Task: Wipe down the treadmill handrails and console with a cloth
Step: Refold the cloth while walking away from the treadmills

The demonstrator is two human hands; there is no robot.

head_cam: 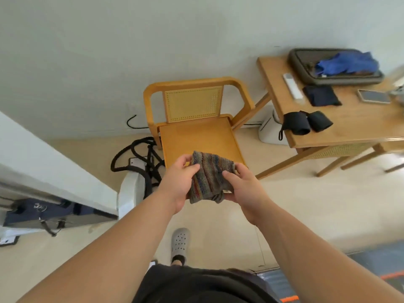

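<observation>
Striped cloth (208, 178) pinched between both grips: left hand (179, 182) at its left edge, right hand (242, 186) at its right. Just beyond, wooden chair (196, 136); farther right, cluttered desk (349, 125).

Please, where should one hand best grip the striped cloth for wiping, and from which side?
Probably the striped cloth at its bunched lower fold, taken from below by the right hand, leaving the flat upper part free. The left hand could then release.
</observation>
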